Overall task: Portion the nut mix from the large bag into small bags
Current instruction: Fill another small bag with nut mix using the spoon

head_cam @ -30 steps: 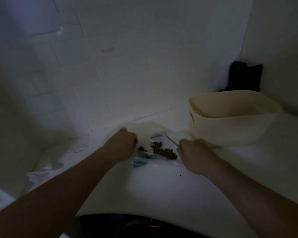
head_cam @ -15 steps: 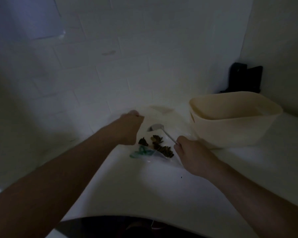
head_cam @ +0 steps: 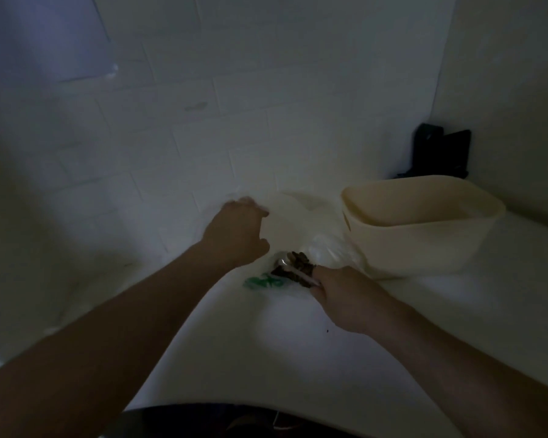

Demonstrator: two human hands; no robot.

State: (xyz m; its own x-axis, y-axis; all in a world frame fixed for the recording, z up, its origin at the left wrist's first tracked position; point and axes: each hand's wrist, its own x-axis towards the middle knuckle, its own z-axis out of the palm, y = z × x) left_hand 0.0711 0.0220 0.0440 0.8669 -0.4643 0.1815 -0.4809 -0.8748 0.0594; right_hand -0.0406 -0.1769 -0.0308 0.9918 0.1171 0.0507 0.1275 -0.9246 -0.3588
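Observation:
A clear plastic bag [head_cam: 326,251] with a green print [head_cam: 261,282] lies on the white counter [head_cam: 266,352], holding a dark clump of nut mix [head_cam: 298,267]. My right hand [head_cam: 342,295] grips a thin white utensil handle [head_cam: 301,275] that reaches into the nuts. My left hand [head_cam: 238,232] is raised at the far side of the bag, fingers curled around its thin clear upper edge [head_cam: 285,207]. The scene is dim and the bag's outline is hard to make out.
A cream plastic tub [head_cam: 424,226] stands to the right of the bag, close to my right hand. A black object [head_cam: 437,153] sits in the corner behind it. White tiled wall rises at the back and left.
My left hand has moved up and away from me, lifting the bag's far edge. My right hand has stayed near the nuts, shifting the utensil slightly.

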